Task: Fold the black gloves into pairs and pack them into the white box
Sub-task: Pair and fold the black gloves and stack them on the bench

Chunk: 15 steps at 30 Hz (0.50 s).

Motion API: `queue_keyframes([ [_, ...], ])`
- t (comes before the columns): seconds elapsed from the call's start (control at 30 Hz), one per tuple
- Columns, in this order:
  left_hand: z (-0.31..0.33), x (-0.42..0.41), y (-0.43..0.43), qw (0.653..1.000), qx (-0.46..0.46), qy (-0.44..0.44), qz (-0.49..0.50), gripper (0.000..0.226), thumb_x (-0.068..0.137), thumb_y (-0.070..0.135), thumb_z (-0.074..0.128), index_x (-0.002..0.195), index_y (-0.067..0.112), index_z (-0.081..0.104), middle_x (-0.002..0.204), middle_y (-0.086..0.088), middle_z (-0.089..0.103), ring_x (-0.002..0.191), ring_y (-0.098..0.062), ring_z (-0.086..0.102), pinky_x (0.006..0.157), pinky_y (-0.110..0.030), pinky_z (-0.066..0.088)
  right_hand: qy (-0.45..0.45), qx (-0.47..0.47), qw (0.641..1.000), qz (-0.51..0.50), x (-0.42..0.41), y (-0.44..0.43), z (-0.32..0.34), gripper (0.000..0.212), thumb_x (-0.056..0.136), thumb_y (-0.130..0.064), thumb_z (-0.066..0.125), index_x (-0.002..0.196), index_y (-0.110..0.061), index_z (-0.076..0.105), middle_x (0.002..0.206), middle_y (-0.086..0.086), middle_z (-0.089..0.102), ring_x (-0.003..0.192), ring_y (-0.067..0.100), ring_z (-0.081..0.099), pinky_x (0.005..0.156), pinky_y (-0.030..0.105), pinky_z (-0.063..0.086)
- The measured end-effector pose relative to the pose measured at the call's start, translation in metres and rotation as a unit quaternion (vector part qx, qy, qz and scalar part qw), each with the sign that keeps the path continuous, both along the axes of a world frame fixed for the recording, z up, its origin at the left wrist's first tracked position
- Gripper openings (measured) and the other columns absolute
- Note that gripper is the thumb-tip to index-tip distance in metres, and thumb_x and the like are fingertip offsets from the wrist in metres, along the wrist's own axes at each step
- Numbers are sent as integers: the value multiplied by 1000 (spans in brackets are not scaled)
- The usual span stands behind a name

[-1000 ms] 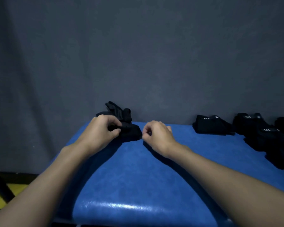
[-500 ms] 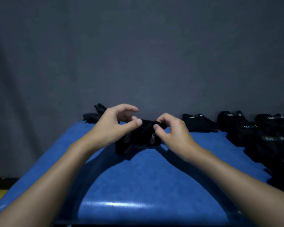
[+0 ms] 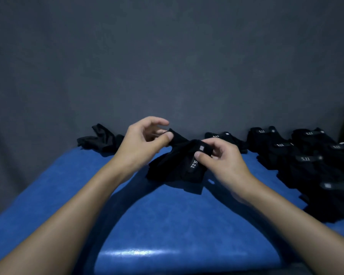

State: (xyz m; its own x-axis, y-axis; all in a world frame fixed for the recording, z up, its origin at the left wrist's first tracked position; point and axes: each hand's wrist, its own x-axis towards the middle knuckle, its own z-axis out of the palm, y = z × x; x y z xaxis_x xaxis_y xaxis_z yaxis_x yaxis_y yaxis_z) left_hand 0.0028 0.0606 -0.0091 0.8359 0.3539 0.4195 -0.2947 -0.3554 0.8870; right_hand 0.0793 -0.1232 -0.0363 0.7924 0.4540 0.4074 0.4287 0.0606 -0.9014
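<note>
Being held over the blue desk (image 3: 167, 225), a black glove (image 3: 177, 163), far edge pinched by the left hand (image 3: 145, 143), strap pinched by the right hand (image 3: 220, 161), folded gloves (image 3: 306, 161) piled at right, loose glove (image 3: 99, 139) far left

Forearms outstretched, left hand (image 3: 143, 141) and right hand (image 3: 222, 159) in pinches on black glove (image 3: 177, 167)

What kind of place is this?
Probably a plain packing workbench: a blue padded table against a grey backdrop, with folded black gloves piled at the right.
</note>
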Motion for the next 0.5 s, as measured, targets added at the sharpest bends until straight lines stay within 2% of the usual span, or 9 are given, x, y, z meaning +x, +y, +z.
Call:
queue_keyframes([
  [0.07, -4, 4, -5, 997, 25, 57, -46, 46, 80, 23, 80, 121, 31, 61, 107, 10, 66, 92, -8, 68, 79, -19, 54, 35, 25, 999, -20, 3, -5, 0, 11, 88, 4, 63, 92, -6, 64, 74, -2, 66, 61, -1, 60, 57, 12, 46],
  [0.1, -7, 5, -8, 993, 45, 81, -68, 56, 77, 22, 83, 126, 34, 58, 110, 9, 65, 92, -7, 66, 81, -17, 54, 45, 28, 998, -26, 4, -7, 1, 10, 89, 3, 62, 92, -7, 64, 72, -3, 65, 57, -2, 58, 53, 11, 43],
  [0.17, -13, 9, -11, 989, 79, 94, -77, 66, 76, 10, 83, 131, 31, 52, 94, 8, 66, 84, -8, 64, 76, -15, 52, 58, 29, 998, -25, 6, -10, 1, 9, 90, 2, 61, 92, -6, 64, 73, -2, 66, 58, -1, 58, 51, 10, 41],
  [0.23, -17, 12, -11, 992, 91, 71, -58, 66, 79, 0, 78, 133, 27, 49, 74, 12, 62, 77, -7, 61, 74, -17, 50, 46, 30, 998, -22, 6, -13, 2, 11, 90, 3, 61, 92, -7, 65, 76, -3, 67, 63, -1, 60, 54, 10, 44],
  [0.3, -19, 13, -10, 994, 104, 27, -26, 62, 81, -3, 73, 132, 24, 49, 69, 13, 61, 72, -2, 59, 74, -14, 46, -15, 23, 999, -25, 4, -16, 5, 15, 89, 3, 63, 92, -12, 67, 77, -8, 67, 70, 2, 62, 62, 17, 50],
  [0.37, -16, 12, -7, 994, 110, -14, 3, 59, 83, -3, 72, 131, 24, 51, 78, 9, 66, 78, 0, 62, 77, -12, 46, -107, -16, 993, -43, 1, -19, 9, 19, 88, 1, 65, 90, -18, 67, 78, -11, 67, 72, 6, 62, 68, 24, 52],
  [0.43, -13, 11, -2, 994, 109, -21, 4, 51, 84, -3, 70, 125, 24, 55, 91, 1, 71, 90, -3, 66, 83, -14, 48, -192, -53, 978, -61, -3, -21, 11, 19, 86, 0, 66, 90, -18, 68, 86, -8, 65, 77, 9, 60, 72, 22, 48],
  [0.5, -10, 6, 9, 990, 134, 27, -24, 43, 85, -6, 68, 116, 22, 62, 102, -2, 72, 99, -5, 67, 86, -16, 50, -261, -82, 960, -55, -7, -25, 11, 20, 82, -1, 67, 92, -18, 69, 92, -4, 62, 83, 10, 58, 75, 14, 41],
])
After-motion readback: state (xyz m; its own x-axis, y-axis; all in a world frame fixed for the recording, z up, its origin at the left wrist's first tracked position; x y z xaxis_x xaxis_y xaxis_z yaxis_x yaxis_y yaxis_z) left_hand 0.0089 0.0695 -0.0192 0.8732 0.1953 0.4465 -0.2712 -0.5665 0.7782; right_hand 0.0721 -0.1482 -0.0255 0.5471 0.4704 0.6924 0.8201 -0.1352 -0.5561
